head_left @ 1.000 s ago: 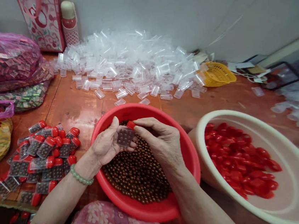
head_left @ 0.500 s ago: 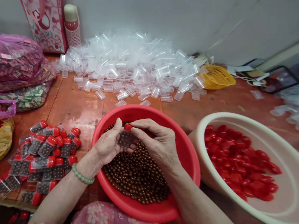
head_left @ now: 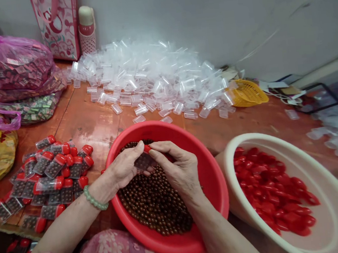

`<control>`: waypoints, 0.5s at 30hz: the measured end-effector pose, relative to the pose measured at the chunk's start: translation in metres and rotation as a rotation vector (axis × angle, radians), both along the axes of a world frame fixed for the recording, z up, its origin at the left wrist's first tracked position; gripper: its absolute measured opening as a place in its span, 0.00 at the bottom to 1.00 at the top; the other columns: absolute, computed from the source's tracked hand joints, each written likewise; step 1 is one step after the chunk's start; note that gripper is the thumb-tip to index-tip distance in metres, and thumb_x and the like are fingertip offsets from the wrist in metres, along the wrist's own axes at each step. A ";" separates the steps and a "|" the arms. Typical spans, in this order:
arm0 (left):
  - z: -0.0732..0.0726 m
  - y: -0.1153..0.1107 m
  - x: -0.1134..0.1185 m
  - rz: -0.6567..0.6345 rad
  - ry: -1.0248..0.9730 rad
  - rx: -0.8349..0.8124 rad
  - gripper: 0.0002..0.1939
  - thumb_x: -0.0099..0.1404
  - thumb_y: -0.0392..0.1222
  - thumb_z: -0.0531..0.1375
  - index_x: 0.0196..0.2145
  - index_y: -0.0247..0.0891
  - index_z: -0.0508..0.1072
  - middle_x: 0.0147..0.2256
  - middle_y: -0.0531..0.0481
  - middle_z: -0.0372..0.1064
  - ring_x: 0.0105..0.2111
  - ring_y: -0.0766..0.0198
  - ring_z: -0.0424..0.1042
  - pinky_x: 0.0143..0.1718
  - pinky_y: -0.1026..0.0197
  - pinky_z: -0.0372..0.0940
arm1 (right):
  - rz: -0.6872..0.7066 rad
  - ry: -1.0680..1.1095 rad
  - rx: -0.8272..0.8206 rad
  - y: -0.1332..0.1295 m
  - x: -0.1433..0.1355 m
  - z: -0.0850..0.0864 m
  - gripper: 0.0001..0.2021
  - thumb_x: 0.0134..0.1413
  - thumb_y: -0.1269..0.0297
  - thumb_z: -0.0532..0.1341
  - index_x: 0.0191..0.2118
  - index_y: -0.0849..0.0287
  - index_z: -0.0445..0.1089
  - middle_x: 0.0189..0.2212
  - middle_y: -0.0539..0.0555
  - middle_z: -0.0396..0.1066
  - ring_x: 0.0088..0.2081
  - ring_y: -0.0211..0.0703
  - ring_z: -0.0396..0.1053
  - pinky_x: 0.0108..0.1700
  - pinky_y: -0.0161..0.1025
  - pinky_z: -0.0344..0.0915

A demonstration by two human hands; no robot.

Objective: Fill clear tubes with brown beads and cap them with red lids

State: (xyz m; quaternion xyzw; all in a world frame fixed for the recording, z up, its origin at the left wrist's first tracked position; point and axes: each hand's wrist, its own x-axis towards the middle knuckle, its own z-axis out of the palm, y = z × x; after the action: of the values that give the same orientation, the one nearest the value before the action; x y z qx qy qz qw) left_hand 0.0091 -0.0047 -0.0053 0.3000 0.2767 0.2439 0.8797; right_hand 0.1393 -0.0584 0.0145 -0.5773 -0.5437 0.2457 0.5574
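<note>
Over a red basin (head_left: pixel 213 178) of shiny dark brown balls (head_left: pixel 155 200), both hands meet at one small clear plastic container (head_left: pixel 143 161) filled with dark balls. My left hand (head_left: pixel 124 163), with a green bead bracelet (head_left: pixel 95 198) at the wrist, is closed around its body, thumb near the top. My right hand (head_left: pixel 179 163) pinches the red cap (head_left: pixel 147 148) on its upper end; the fingers partly hide the cap. To the right, a cream tub (head_left: pixel 320 163) holds a heap of loose red caps (head_left: pixel 275 191).
Filled, red-capped containers (head_left: pixel 55 166) lie piled on the left of the wooden table (head_left: pixel 73 108). Clear empty containers (head_left: pixel 158 79) are heaped along the wall. A yellow basket (head_left: pixel 248 92), pink plastic bags (head_left: pixel 11 62), a bottle (head_left: pixel 87 28) and a patterned bag (head_left: pixel 59 29) stand around.
My left thumb has shifted up against the red cap, and my right fingers have closed in over it. The whole view has moved slightly.
</note>
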 end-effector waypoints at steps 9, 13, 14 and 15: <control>0.002 -0.003 -0.005 0.041 0.014 0.053 0.26 0.54 0.63 0.64 0.31 0.33 0.72 0.25 0.52 0.69 0.23 0.71 0.66 0.24 0.67 0.61 | 0.243 -0.226 0.057 -0.003 0.019 -0.008 0.14 0.53 0.71 0.66 0.46 0.51 0.76 0.42 0.55 0.76 0.43 0.44 0.75 0.46 0.42 0.73; 0.009 -0.001 -0.004 0.053 0.045 0.076 0.24 0.55 0.61 0.64 0.32 0.33 0.72 0.25 0.53 0.69 0.23 0.72 0.67 0.24 0.68 0.59 | 0.264 -0.067 -0.074 -0.004 0.026 -0.003 0.14 0.52 0.68 0.67 0.46 0.49 0.76 0.45 0.54 0.74 0.47 0.44 0.73 0.50 0.43 0.71; 0.010 0.000 -0.003 0.046 0.049 0.080 0.24 0.55 0.61 0.63 0.32 0.33 0.72 0.25 0.52 0.69 0.23 0.71 0.67 0.25 0.68 0.60 | 0.234 0.001 -0.114 -0.004 0.028 -0.002 0.15 0.52 0.67 0.67 0.46 0.49 0.75 0.44 0.53 0.74 0.47 0.43 0.73 0.50 0.42 0.71; 0.011 0.001 -0.003 0.033 0.052 0.083 0.24 0.56 0.60 0.63 0.31 0.33 0.72 0.26 0.51 0.70 0.24 0.71 0.68 0.25 0.68 0.61 | 0.192 0.073 -0.148 -0.005 0.030 -0.001 0.16 0.51 0.66 0.68 0.47 0.48 0.74 0.43 0.52 0.75 0.45 0.42 0.74 0.47 0.40 0.72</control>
State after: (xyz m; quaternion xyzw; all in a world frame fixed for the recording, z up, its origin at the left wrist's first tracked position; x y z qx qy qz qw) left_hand 0.0065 -0.0037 0.0053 0.3380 0.2939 0.2619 0.8549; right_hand 0.1698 -0.0633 0.0132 -0.5528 -0.5561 0.3585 0.5066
